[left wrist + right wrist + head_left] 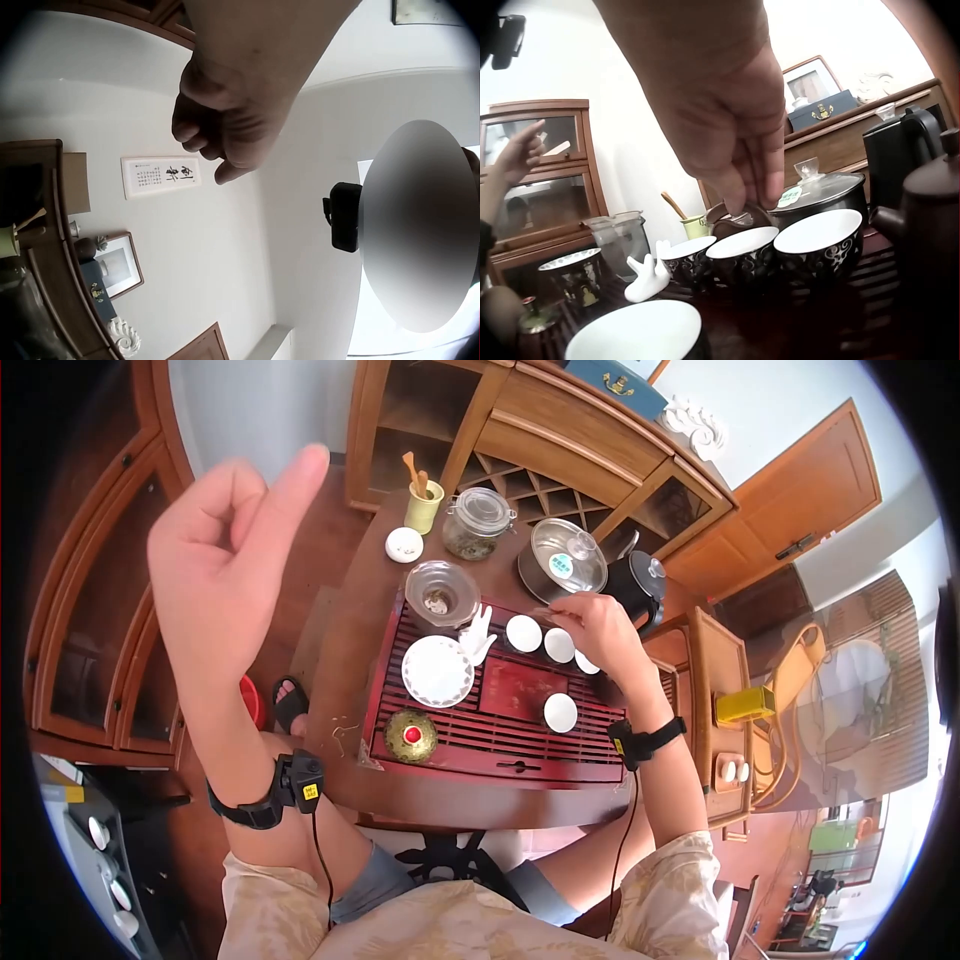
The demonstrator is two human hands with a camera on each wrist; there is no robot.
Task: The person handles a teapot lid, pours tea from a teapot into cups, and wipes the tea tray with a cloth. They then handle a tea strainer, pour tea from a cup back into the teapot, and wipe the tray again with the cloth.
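My left hand [220, 550] is raised at the left, fingers curled into the palm, thumb sticking out, with nothing visible in it. It also shows in the left wrist view against the wall. My right hand [742, 142] reaches down behind a row of cups and pinches a small brown rounded thing [740, 223]; its kind I cannot tell. Three dark patterned cups with white insides, one of them the middle cup [742, 251], stand close under the fingers. A fourth cup [561, 712] sits nearer on the slatted tea tray [500, 750].
A patterned bowl [438, 671], red-knobbed lid [411, 735] and white hand-shaped ornament [478, 635] occupy the tray's left side. Behind are a glass bowl [442, 595], clip-top jar [475, 525] and lidded pot [565, 555]. A dark teapot [930, 210] and black kettle [637, 585] stand right.
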